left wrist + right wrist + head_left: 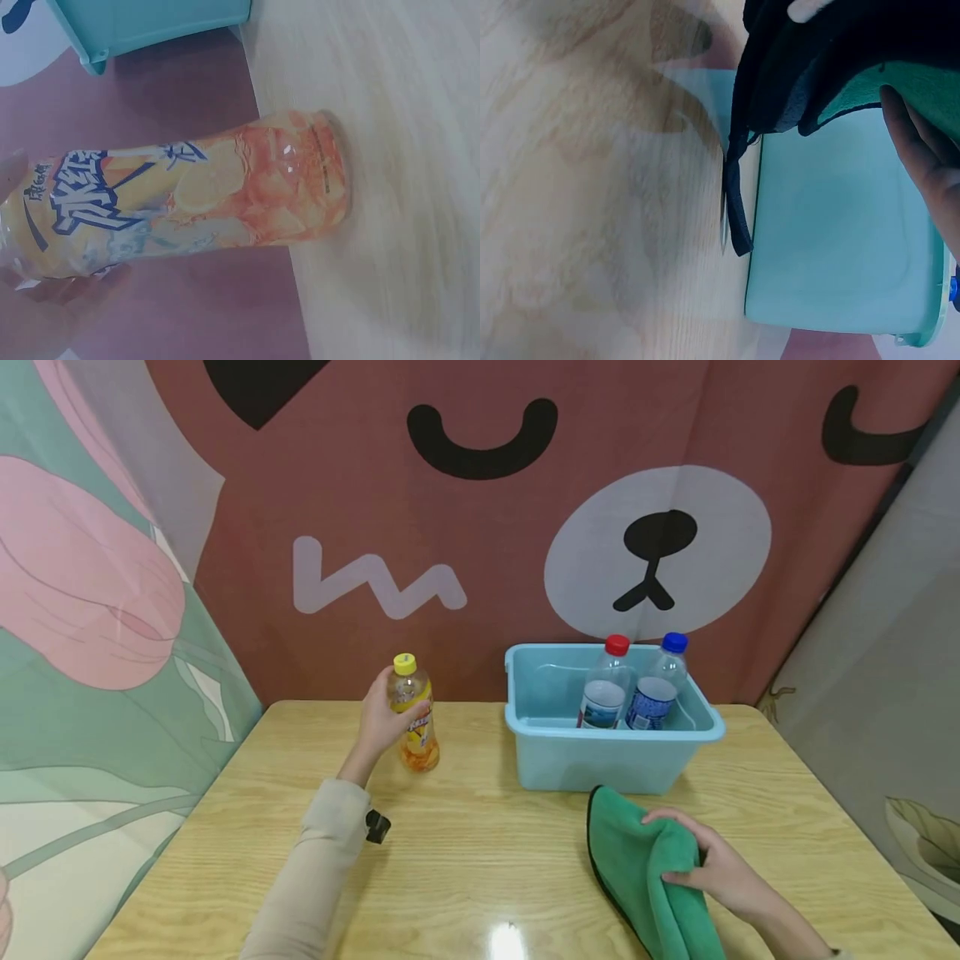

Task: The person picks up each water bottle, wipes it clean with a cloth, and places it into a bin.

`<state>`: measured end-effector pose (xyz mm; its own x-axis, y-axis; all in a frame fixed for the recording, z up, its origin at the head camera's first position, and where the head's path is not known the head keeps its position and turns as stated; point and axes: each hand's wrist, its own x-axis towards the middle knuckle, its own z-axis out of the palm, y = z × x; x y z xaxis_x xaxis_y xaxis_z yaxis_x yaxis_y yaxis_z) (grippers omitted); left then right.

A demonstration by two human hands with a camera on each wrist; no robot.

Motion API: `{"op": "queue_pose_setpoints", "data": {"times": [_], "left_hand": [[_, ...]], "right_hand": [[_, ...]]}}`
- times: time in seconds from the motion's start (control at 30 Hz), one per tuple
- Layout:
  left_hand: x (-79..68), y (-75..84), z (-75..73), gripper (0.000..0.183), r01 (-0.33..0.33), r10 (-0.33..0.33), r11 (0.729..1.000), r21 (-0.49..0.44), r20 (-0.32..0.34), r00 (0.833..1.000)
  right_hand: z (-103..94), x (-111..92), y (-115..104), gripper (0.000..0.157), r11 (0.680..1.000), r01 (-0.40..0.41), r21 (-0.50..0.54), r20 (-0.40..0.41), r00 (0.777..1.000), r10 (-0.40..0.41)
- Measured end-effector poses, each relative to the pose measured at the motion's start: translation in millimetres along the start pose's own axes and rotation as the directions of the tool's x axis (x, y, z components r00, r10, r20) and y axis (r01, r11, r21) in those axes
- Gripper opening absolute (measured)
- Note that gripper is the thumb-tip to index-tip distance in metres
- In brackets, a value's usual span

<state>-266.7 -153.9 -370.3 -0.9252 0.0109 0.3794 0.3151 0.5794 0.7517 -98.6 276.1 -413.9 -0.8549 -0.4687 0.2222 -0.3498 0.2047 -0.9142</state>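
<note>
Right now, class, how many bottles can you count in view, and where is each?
3. The left hand grips the yellow-capped bottle; the red-capped bottle and the blue-capped bottle are in the light-blue bin. The bin's front wall could hide another.

Glare spots the table [465, 860]; wrist views look hazy.

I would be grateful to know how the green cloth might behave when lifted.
The green cloth will probably be floppy, since it bends into soft folds where the right hand grips it. It is likely light, as it looks like plain fabric with dark edging. Its matte, fuzzy-looking surface suggests little slipping.
</note>
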Motion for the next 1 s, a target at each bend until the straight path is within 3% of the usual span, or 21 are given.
{"op": "queue_pose_setpoints", "data": {"times": [0.3, 0.83, 1.0], "left_hand": [[-12.5, 5.5, -6.2, 0.077, -0.091, 0.091, 0.996, 0.015, -0.010, 0.996], [-40.1, 30.1, -8.6, 0.075, -0.163, 0.163, 0.987, 0.008, 0.020, 0.986], [-49.2, 36.7, -6.0, 0.073, -0.227, 0.227, 0.974, 0.009, 0.002, 0.974]], "right_hand": [[1.8, 0, -4, 0.052, 1.000, 0.001, 0.006, -0.019, 1.000, -0.001], [4.6, 3, -16, 0.052, 0.999, 0.040, -0.023, -0.128, 0.991, -0.043], [5.4, 5, -17, 0.052, 0.997, 0.072, -0.002, -0.125, 0.990, -0.071]]}}
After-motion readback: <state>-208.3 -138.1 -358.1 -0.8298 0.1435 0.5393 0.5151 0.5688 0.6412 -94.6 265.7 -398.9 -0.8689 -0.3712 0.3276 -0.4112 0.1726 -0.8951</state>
